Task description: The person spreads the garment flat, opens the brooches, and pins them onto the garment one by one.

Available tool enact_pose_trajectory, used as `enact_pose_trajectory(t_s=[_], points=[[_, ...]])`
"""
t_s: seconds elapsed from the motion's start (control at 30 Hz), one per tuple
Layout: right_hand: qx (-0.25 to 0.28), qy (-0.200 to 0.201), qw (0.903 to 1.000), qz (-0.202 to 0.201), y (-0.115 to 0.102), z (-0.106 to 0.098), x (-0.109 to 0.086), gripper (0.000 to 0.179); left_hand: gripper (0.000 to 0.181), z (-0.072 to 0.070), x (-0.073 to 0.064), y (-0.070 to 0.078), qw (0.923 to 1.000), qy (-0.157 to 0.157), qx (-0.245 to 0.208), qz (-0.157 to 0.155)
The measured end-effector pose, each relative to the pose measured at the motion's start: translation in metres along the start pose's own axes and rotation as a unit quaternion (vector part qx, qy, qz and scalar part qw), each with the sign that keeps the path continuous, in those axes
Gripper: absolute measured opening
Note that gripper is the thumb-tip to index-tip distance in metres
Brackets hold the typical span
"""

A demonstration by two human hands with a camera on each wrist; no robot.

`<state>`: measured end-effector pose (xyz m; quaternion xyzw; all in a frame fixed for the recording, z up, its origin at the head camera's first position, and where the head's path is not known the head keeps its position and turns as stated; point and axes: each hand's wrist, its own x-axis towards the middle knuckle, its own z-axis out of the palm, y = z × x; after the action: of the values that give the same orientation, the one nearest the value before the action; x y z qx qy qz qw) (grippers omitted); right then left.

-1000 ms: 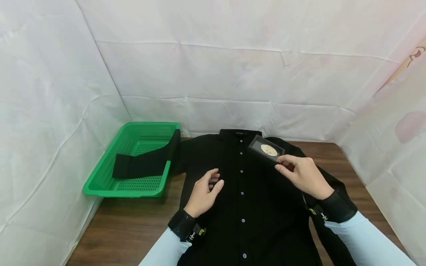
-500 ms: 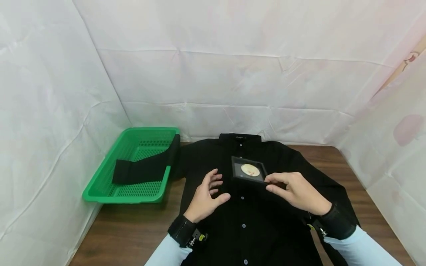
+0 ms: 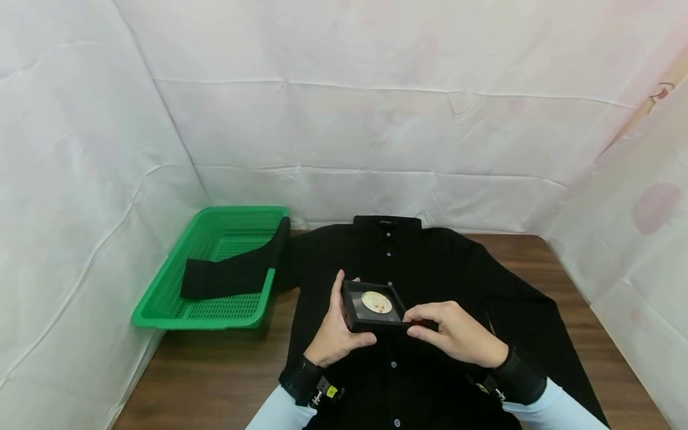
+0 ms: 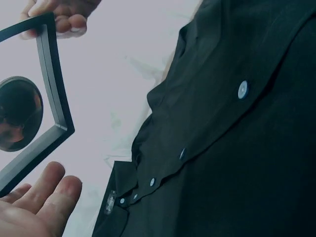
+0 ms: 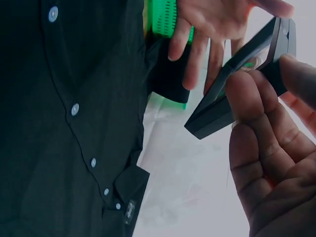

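Note:
Over the chest of a black button-up shirt is a black display frame with a see-through panel and a round cream disc inside. My right hand pinches its right edge between thumb and fingers, as the right wrist view also shows. At the left edge, my left hand is spread, its thumb apart from its straight fingers. In the left wrist view, those fingertips lie close beside a corner of the frame, not curled round it.
A green plastic basket stands at the left, with one shirt sleeve draped over its rim into it. The wooden table shows around the shirt. White cloth walls rise behind and at both sides.
My right hand has brought the display frame from the upper right of the shirt leftward and nearer. My left hand has gone from standing apart to right beside the frame's left edge.

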<state>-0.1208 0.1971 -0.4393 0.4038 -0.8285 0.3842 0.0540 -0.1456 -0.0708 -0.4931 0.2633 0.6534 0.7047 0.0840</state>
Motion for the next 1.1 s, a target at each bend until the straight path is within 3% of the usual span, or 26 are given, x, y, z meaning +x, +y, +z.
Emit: enact_pose_trajectory(t_s=[0.2,0.3,0.47,0.63,0.9,1.1], points=[[-0.019,0.018,0.9996,-0.005,-0.001,0.006,-0.002,0.016,0.121,0.004,-0.003,0.024,0.9999,0.008,0.004,-0.008],[-0.057,0.027,0.9979,-0.012,-0.004,0.009,0.000,0.018,0.118,0.004,-0.004,0.028,0.9999,0.011,0.009,-0.008],[-0.120,0.035,0.9915,-0.037,-0.014,0.016,0.011,0.024,0.116,0.003,-0.003,0.012,0.9998,0.011,0.017,-0.002],[-0.136,0.023,0.9891,-0.053,-0.024,0.023,0.022,0.027,0.114,0.004,-0.005,-0.005,0.9998,0.012,0.014,-0.003],[-0.136,0.022,0.9888,-0.058,-0.028,0.031,0.023,0.025,0.112,0.003,-0.010,-0.007,0.9999,0.012,0.010,-0.004],[-0.136,0.023,0.9888,-0.058,-0.030,0.037,0.019,0.023,0.112,0.004,-0.015,0.001,0.9995,-0.003,-0.004,-0.032]])
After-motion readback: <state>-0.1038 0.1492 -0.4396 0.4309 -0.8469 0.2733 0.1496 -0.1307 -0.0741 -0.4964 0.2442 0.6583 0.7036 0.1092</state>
